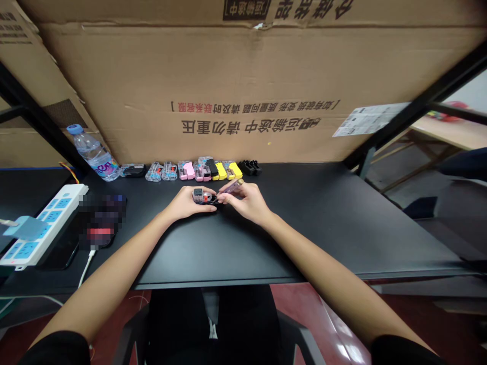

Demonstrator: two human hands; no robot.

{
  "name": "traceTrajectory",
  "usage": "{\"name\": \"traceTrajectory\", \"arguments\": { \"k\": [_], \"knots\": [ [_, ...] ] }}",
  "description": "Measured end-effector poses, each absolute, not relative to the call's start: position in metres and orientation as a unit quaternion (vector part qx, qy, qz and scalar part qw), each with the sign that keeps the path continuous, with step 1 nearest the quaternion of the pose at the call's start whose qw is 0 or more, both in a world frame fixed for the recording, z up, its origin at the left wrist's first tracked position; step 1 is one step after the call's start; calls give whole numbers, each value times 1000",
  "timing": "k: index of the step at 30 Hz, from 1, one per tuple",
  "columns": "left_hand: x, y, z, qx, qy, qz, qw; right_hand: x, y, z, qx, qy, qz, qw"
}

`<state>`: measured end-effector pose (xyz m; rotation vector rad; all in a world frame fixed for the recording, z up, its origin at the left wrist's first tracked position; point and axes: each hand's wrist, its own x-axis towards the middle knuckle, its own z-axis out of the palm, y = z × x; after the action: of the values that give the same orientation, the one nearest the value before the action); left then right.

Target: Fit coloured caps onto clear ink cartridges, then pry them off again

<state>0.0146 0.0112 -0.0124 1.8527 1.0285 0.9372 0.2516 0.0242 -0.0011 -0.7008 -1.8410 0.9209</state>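
Note:
My left hand (183, 203) is closed around a small clear-cased device (201, 196) with a black block at one end and an orange-red part inside. In my right hand (249, 202) I grip a slim, pen-like screwdriver (233, 186), purplish with a gold-coloured end. It slants down to the left, its tip close to the device's right end. Whether the tip touches is too small to tell. Behind my hands stands a row of similar small devices: clear ones (154, 172), pink ones (186, 171), yellow ones (233, 171) and black pieces (250, 168).
A water bottle (95, 154) leans at the back left of the black table (335, 223). Nearer on the left lie a white power strip (45, 223), a blue charger (26, 228) and a phone (106, 220) with a white cable (87, 266). Cardboard (243, 66) walls the back.

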Motion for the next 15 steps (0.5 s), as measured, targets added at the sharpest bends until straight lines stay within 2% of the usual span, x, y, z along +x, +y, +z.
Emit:
{"name": "traceTrajectory", "arguments": {
  "k": [15],
  "knots": [
    [14, 10, -10, 744, 410, 364, 382, 253, 26, 1, -291, -757, 351, 468]
  ]
}}
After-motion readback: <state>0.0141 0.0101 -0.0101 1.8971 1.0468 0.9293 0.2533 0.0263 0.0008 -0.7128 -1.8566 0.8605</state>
